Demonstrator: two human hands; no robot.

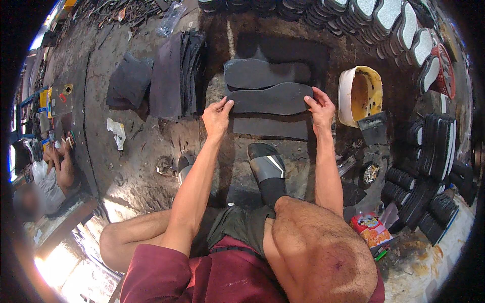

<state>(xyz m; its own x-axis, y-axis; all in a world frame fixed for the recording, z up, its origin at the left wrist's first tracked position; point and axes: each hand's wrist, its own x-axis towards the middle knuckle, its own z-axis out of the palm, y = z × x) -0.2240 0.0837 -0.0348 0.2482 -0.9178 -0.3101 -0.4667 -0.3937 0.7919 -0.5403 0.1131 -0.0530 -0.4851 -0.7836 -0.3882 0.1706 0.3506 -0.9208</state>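
Observation:
A dark grey rubber shoe sole [270, 99] lies flat on a black mat [283, 50] on the floor in front of me. My left hand [216, 115] pinches its left end and my right hand [320, 108] grips its right end. A second sole [265, 72] of the same shape lies just beyond it, untouched. Under the near edge of the held sole a dark flat strip [270, 129] shows.
A yellow-stained white tub [359, 94] stands right of my right hand, a black scraper [374, 129] below it. Stacks of black soles [429, 166] fill the right side, white-faced soles [384, 20] the top. Dark sheets [174, 76] lean at left. A seated person [48, 174] is far left.

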